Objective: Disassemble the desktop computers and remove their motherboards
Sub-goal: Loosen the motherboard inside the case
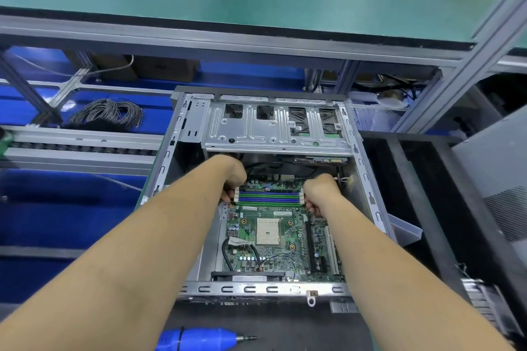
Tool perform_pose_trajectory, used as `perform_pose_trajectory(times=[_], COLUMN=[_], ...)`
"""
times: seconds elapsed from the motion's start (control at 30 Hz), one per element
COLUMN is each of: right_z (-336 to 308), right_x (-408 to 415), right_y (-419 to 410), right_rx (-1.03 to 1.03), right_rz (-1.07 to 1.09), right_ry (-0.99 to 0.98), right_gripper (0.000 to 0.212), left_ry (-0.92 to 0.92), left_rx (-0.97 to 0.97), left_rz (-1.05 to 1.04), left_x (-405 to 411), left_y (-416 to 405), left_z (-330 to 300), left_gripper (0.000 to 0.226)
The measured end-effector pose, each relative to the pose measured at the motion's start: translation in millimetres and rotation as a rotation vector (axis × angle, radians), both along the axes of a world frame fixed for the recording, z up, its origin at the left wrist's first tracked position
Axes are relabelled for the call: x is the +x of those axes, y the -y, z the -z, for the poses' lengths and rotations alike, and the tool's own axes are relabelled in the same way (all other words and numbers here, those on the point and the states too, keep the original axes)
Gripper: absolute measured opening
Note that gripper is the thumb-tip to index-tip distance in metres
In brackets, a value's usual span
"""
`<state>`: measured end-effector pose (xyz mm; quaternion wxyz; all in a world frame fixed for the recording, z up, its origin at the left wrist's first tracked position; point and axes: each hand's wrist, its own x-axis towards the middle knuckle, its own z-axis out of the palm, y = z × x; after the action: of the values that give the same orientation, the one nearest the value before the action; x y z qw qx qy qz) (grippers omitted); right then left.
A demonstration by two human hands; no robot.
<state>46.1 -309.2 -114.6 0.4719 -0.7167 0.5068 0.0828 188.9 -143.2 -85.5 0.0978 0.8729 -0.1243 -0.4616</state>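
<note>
Head view — both hands' fingers point(228, 197) curl at opposite ends of the motherboard's point(273, 239) memory slots point(269, 197).

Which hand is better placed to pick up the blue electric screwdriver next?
Left, probably. The screwdriver lies at the near edge under the left forearm, while both the left hand and right hand grip the motherboard ends.

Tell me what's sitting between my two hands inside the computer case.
In the head view, the bank of blue and green memory slots on the motherboard spans between the left hand and right hand.
</note>
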Motion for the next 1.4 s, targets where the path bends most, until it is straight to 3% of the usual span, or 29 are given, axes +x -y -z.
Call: perform_pose_trajectory(times=[0.4,1.17,1.4], right_z=[-1,-9,-11], right_x=[0,-3,-4], right_y=[-2,-5,-6], right_rx=[-0.028,-0.047,-0.049], right_rz=[-0.005,-0.017,-0.027], right_ry=[0.018,-0.007,-0.02], right_gripper=[0.023,0.019,0.02], left_ry=[0.044,-0.035,-0.072], left_rx=[0.031,0.041,0.112], left_rz=[0.092,-0.034,0.024], left_x=[-3,-9,-5], left_y=[-2,-5,-6], left_z=[-7,-14,-14], left_gripper=[0.037,0.021,0.031])
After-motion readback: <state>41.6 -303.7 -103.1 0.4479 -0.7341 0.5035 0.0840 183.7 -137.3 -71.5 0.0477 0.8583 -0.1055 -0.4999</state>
